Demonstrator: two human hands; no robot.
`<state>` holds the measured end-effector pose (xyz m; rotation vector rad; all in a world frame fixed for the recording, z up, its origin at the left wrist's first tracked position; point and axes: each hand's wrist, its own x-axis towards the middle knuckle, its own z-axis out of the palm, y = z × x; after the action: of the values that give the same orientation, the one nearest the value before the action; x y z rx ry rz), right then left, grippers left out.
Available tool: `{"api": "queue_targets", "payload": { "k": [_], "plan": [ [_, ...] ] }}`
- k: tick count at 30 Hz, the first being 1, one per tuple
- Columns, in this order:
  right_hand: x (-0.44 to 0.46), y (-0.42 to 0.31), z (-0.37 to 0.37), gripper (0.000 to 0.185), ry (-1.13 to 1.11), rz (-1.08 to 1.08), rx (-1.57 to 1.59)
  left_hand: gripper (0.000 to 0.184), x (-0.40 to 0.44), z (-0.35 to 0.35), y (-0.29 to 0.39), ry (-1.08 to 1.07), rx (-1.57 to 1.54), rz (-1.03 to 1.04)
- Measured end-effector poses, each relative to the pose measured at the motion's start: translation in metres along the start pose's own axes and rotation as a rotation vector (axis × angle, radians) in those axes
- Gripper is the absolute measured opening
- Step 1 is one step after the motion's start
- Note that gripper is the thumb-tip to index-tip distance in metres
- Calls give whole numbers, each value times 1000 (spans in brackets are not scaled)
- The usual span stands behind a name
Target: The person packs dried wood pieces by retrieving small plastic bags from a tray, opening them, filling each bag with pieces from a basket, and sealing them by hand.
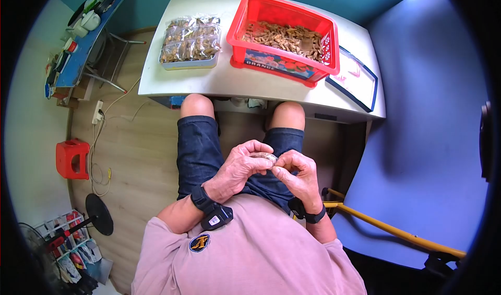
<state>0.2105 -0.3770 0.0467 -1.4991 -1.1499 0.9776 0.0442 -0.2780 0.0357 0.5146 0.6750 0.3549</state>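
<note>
Above my lap, my left hand (pixel 244 164) is closed around a small brown-and-whitish bundle (pixel 265 156), which looks like a small plastic bag with brown contents. The fingers of my right hand (pixel 298 173) pinch its right end, and the two hands nearly meet there. Most of the bundle is hidden by my fingers. On the white table (pixel 203 83) beyond my knees stands a red plastic basket (pixel 284 65) with brown dried pieces (pixel 287 38) in it. Left of it, several clear bags (pixel 192 38) of similar brown pieces fill a shallow pale-blue container (pixel 189 64).
A dark-framed panel (pixel 355 81) lies at the table's right end. Against the left wall stand a blue folding table (pixel 86 47), a red stool (pixel 73 159) and a fan (pixel 99 214). Cables and a power strip (pixel 97 112) cross the floor. A yellow bar (pixel 386 225) is on my right.
</note>
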Motion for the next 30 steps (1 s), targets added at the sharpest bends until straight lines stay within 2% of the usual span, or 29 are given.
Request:
{"api": "queue_targets", "payload": {
  "k": [4,10,13,16,18,19,21,30],
  "plan": [
    [2,-9,7,15,33,-126,-60,18,1,-8,-4,-11,-14,-25],
    [1,-7,10,13,110,-39,-116,19,0,-9,-1,-64,-104,-98],
    [-1,4,6,11,100,20,-81,22,-2,-9,-2,-124,-26,-99],
    [-3,15,4,9,63,-14,-37,25,-2,-6,-5,-94,76,-95],
    [-4,19,4,11,52,33,275,24,-1,-10,-6,-121,11,-127],
    [-5,19,3,11,54,34,276,24,0,-12,-6,-146,-53,-158],
    [-7,19,2,10,53,211,497,22,-1,-10,-8,-115,-46,-143],
    [-6,20,9,11,53,160,399,18,4,-12,-12,-18,-44,-93]
  ]
}}
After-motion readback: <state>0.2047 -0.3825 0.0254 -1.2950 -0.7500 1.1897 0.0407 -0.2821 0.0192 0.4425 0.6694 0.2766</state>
